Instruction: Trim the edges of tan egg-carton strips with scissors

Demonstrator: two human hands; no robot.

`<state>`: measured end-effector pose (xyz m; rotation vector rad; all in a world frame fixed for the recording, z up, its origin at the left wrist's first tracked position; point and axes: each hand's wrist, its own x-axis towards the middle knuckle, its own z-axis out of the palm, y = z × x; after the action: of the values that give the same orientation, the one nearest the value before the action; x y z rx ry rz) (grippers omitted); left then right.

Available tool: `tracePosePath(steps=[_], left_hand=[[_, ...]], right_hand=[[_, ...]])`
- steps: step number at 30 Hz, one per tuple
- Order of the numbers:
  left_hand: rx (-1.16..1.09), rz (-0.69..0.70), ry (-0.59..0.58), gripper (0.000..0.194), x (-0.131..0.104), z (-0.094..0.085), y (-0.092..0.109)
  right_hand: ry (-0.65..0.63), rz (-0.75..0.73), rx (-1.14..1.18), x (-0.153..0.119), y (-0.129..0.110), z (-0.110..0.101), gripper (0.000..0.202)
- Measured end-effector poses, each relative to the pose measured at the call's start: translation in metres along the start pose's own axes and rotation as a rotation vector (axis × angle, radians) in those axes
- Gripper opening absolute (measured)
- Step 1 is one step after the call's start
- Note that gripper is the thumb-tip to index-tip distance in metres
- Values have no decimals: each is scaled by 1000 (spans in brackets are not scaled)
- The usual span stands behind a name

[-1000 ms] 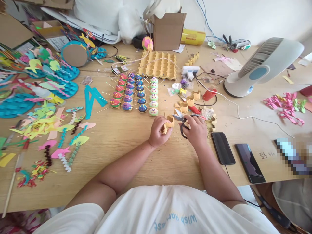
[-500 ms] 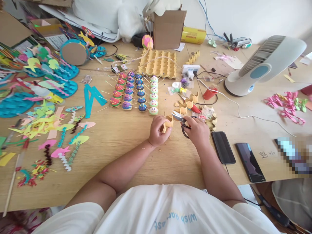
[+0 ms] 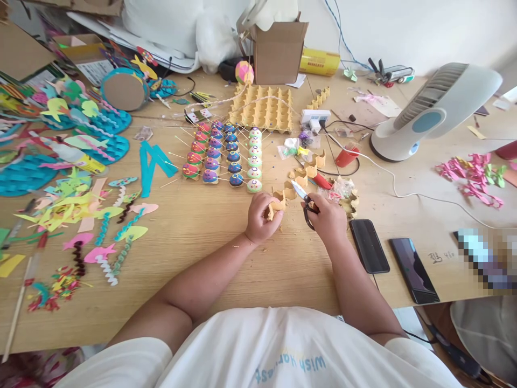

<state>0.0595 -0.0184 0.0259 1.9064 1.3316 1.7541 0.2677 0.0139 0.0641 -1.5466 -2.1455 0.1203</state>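
Fronting a white wall [image 3: 398, 24], the cluttered wooden table [image 3: 226, 277] lies beneath scissors [image 3: 299, 190].

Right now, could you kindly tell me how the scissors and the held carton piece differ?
The scissors have pale blades and black handles; the carton piece is tan. The scissors taper to a point, while the carton piece curves unevenly. The scissors are in the right grip, the carton piece in the left grip. Both are handheld.

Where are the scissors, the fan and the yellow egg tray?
Scissors [image 3: 299, 191]: head view, on the blades.
Fan [image 3: 430, 119]: head view, on the blue oval on its front.
Yellow egg tray [image 3: 262, 112]: head view, near the middle of its bumpy top.
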Motion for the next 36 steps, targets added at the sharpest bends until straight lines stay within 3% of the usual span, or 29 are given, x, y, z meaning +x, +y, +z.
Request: tracePosePath(steps=[4, 10, 13, 36], left_hand=[[-23, -22, 6, 10, -1, 1, -2], [-52, 1, 1, 9, 0, 0, 0], [-54, 6, -7, 9, 0, 0, 1], [-133, -14, -15, 11, -1, -1, 0]], right_hand=[[56, 106, 76, 3, 0, -3, 33], [76, -153, 49, 4, 2, 0, 28], [68, -209, 0, 2, 2, 5, 26], [0, -192, -137, -1, 9, 6, 22]])
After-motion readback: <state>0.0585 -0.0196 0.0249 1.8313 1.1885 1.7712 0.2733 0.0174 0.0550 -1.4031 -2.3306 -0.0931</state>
